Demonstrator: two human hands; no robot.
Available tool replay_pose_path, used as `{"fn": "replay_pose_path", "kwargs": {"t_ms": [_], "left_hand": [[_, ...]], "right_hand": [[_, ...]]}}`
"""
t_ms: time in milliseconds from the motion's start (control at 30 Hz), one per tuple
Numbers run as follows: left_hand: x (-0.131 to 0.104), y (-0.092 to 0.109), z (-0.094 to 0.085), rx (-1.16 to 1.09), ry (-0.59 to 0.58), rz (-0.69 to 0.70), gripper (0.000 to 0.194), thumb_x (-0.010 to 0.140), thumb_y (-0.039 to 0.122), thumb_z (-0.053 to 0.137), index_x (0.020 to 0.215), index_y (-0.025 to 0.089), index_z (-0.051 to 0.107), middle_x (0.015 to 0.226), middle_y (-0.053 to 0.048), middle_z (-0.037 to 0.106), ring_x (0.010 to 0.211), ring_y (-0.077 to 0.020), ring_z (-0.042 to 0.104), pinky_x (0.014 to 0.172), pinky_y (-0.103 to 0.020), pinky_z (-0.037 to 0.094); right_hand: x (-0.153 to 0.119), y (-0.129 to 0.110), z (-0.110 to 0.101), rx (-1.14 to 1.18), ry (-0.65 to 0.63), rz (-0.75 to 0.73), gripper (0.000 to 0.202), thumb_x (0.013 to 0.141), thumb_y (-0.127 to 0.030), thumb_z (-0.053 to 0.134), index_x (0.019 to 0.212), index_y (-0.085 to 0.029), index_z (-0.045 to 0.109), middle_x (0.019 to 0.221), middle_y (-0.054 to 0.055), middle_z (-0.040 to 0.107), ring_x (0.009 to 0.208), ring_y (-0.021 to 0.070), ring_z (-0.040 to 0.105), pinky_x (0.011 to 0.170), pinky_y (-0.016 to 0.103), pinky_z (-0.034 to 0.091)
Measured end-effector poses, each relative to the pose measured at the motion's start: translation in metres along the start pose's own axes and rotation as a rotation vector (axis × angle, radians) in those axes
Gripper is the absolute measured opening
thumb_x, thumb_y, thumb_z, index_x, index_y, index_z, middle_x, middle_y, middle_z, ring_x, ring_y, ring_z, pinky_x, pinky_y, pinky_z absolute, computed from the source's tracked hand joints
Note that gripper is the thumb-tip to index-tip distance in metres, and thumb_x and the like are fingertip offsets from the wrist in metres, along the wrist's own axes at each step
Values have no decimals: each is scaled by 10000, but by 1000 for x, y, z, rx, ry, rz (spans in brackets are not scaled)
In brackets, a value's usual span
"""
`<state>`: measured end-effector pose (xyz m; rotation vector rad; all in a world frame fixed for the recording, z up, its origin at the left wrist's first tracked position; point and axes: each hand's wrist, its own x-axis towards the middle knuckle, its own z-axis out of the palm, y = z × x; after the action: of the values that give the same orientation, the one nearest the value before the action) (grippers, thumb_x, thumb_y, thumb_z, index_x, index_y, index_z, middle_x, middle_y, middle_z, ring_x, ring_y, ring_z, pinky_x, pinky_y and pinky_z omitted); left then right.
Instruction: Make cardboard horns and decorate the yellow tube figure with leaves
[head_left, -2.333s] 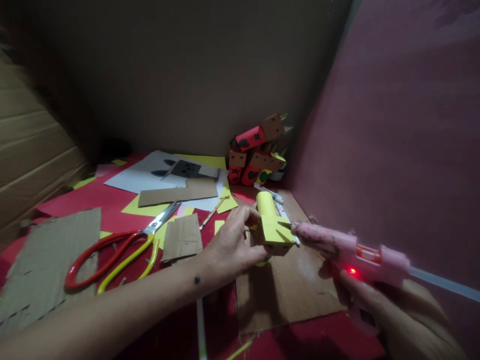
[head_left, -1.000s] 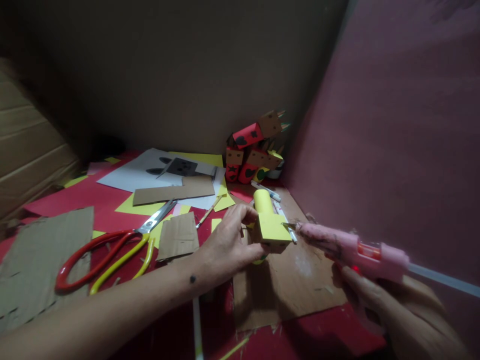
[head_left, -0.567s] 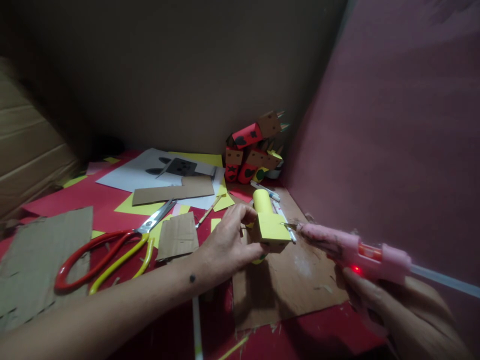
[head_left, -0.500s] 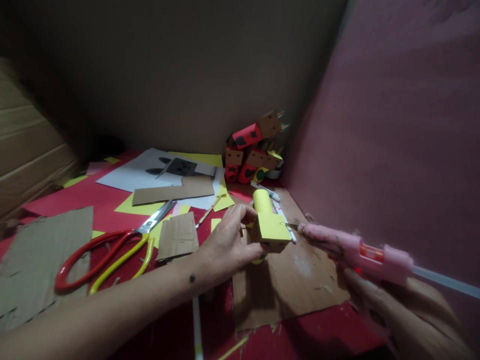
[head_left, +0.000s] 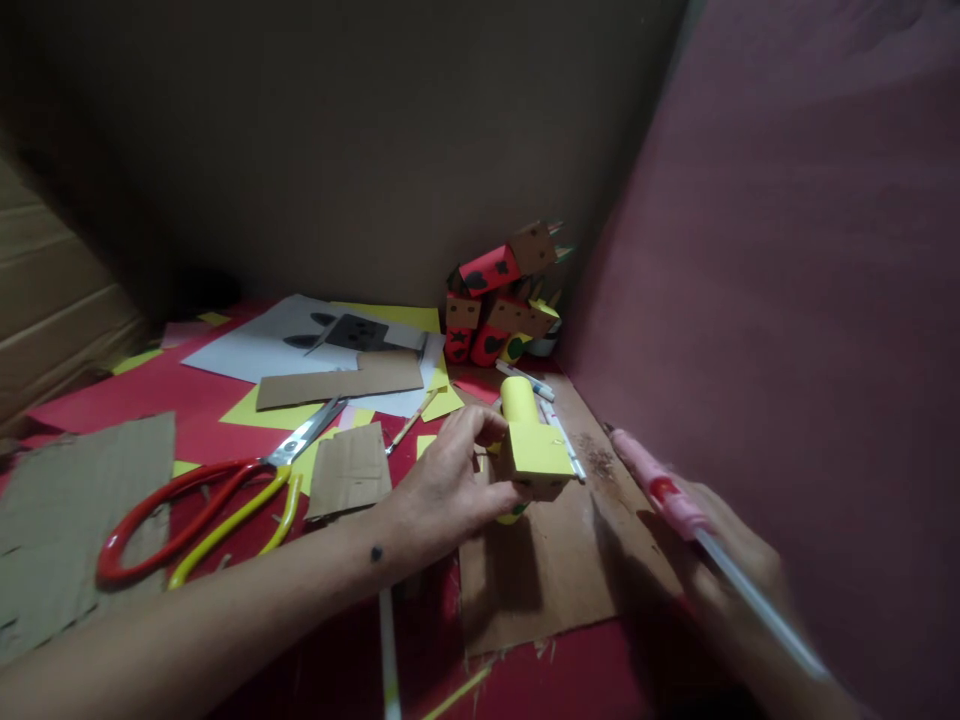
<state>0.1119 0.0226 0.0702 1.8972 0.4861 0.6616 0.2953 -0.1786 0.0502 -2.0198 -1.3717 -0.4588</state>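
My left hand pinches the yellow-topped figure; my right hand grips the glue gun. I'd pinch lightly, nozzle clear.

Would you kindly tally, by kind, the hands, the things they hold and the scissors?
Hands: 2, the left hand and the right hand
Yellow-topped box: 1, in the left hand
Glue gun: 1, in the right hand
Scissors: 1, lying open-handled on the left
Total: 5
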Motion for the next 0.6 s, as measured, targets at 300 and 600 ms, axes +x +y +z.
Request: {"fn": "replay_pose_path", "kwargs": {"t_ms": [300,600], "left_hand": [[-5,-5,-36,306,-42,-22,537,683,253,634,1199,170,508,1117,-79,589,910,-233,564,749,-332,443],[-23,-15,-67,644,-447,-149,242,738,311,727,904,185,603,960,-41,588,906,-223,536,733,-298,413]], "right_hand": [[-4,28,29,-390,-179,-6,439,857,-206,464,1260,-67,569,1038,179,675,775,317,720,556,396,564],[-10,6,9,-394,-149,-26,387,850,-227,414,1211,-165,540,1127,216,646,1015,439,631,769,556,523]]}}
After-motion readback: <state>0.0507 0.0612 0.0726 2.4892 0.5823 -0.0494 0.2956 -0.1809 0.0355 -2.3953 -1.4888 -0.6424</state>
